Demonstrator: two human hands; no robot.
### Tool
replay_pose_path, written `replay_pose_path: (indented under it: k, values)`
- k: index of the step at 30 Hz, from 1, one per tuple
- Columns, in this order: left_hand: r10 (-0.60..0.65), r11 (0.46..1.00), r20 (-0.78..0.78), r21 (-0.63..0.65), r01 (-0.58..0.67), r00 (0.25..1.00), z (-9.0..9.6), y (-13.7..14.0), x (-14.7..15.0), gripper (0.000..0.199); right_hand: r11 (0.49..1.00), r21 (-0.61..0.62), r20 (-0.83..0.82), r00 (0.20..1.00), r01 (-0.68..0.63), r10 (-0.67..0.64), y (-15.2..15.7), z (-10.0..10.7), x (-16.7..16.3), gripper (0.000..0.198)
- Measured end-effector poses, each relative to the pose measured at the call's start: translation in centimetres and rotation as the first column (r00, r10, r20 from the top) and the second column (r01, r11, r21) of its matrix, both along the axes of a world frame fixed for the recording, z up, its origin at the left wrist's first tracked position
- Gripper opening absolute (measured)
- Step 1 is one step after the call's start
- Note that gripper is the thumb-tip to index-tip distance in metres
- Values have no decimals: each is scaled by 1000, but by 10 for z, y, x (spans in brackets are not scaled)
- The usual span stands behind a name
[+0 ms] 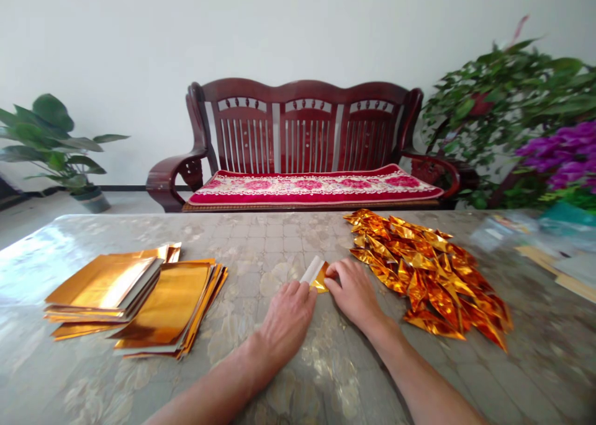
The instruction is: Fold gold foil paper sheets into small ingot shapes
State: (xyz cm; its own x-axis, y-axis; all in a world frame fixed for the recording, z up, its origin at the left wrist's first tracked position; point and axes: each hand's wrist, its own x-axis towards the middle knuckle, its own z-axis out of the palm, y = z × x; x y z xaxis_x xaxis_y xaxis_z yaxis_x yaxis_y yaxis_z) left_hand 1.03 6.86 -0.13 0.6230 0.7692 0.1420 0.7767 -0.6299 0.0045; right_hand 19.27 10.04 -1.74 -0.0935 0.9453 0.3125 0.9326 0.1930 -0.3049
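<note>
A fold seems under way: left hand [289, 316] and right hand [357, 296] pinch a foil sheet [313, 269] between them, stacked sheets [172, 301] at its nine o'clock, folded pieces [426, 273] at three. Firm creasing looks needed next.

Foil sheet [320, 284], partly folded: small, lying slantwise at the middle of the scene, a pale grey band along its far left side and bright gold at its right. The left hand [289, 312] has its fingertips on the near left end; the right hand [352, 291] grips the gold right edge. To the left, 2 stacks of flat gold sheets with pale grey undersides, edges uneven: the left stack [105, 282] lies farther, the right stack [173, 297] nearer and slightly fanned. To the right, a pile [419, 269] of folded, pointed, orange-gold pieces, spread from far left to near right.
</note>
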Motion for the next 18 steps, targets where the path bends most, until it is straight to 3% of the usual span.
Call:
replay_pose_path:
  k: [5, 18]
  values:
    - [21, 1000, 45, 1, -21, 999, -4, -6, 1, 21, 987, 47, 89, 984, 151, -154, 1, -4, 6, 16]
    - [-74, 997, 172, 31, 70, 982, -5, -2, -1, 28, 987, -28, 84, 984, 160, -157, 5, 5, -10, 14]
